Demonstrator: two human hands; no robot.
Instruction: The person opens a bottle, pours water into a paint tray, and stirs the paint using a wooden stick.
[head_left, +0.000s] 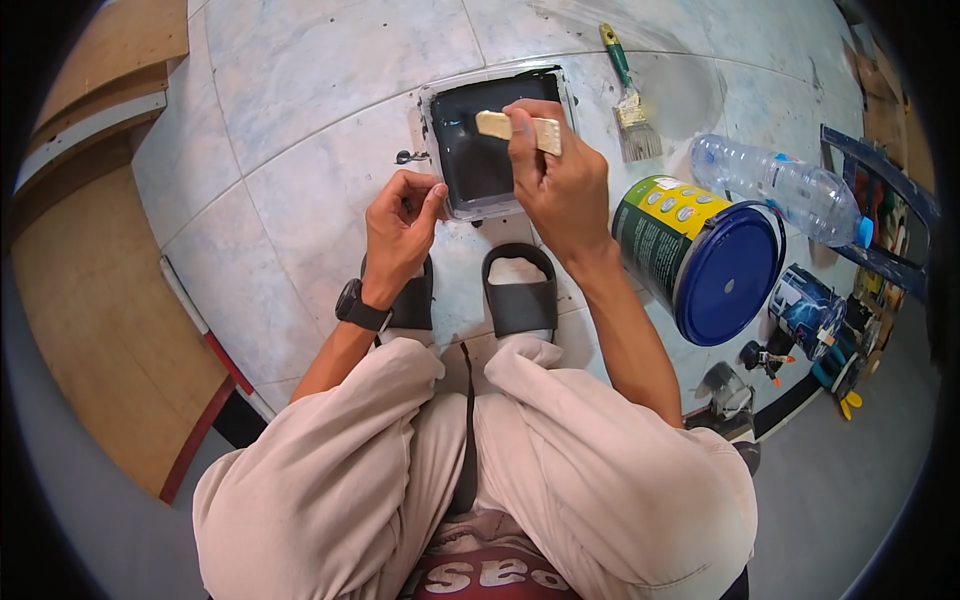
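A clear plastic tub of dark paint stands on the tiled floor in front of my feet. My right hand is closed around a pale, flat wooden stick over the tub; its lower end is hidden, so I cannot tell whether it dips into the paint. My left hand, with a black watch on its wrist, pinches the tub's near left corner between thumb and fingers. Just left of the tub lies a small dark-stained item.
A green-handled paintbrush lies right of the tub. Beyond it are a clear water bottle and a paint bucket with a blue lid, lying tilted. Wooden boards stand at the left, and a dark blue metal frame at the right.
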